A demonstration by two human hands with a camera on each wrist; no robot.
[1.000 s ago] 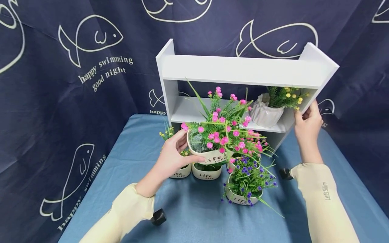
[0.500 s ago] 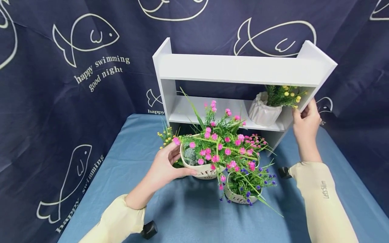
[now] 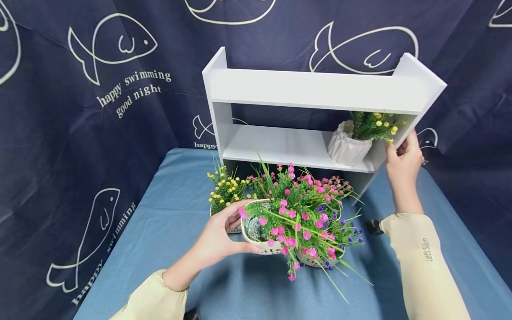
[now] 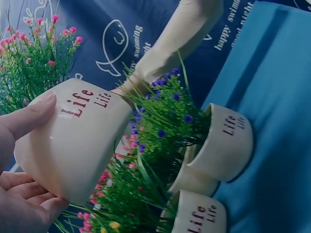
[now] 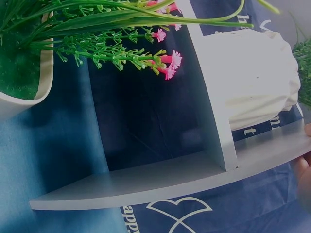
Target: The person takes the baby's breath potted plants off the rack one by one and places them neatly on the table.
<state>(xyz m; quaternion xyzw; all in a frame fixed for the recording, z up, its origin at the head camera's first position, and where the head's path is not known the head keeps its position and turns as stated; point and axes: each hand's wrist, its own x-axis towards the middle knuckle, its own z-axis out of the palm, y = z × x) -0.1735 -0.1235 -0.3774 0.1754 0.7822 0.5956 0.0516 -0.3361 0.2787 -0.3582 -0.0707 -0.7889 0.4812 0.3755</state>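
Note:
My left hand [image 3: 214,233] holds a cream "Life" flowerpot [image 3: 264,247] of pink flowers by its left end, thumb in front and fingers behind. In the left wrist view this flowerpot [image 4: 80,141] hangs tilted above the other pots. My right hand [image 3: 406,171] grips the right side panel of a white two-tier shelf [image 3: 316,89] between thumb and fingers. In the right wrist view only part of that hand [image 5: 303,170] shows at the panel's edge. A white pleated pot [image 3: 347,149] with yellow flowers stands on the middle board, close to the right hand.
Before the shelf, on the blue tablecloth [image 3: 160,213], stand a yellow-flowered pot [image 3: 226,191], pots with pink flowers, partly hidden, and a purple-flowered pot [image 4: 228,145]. A dark fish-print curtain [image 3: 120,146] hangs behind and at both sides.
My left hand has lowered the pink-flowered pot toward me, away from the shelf, its flowers now in front of the purple ones. My right hand stays on the side panel.

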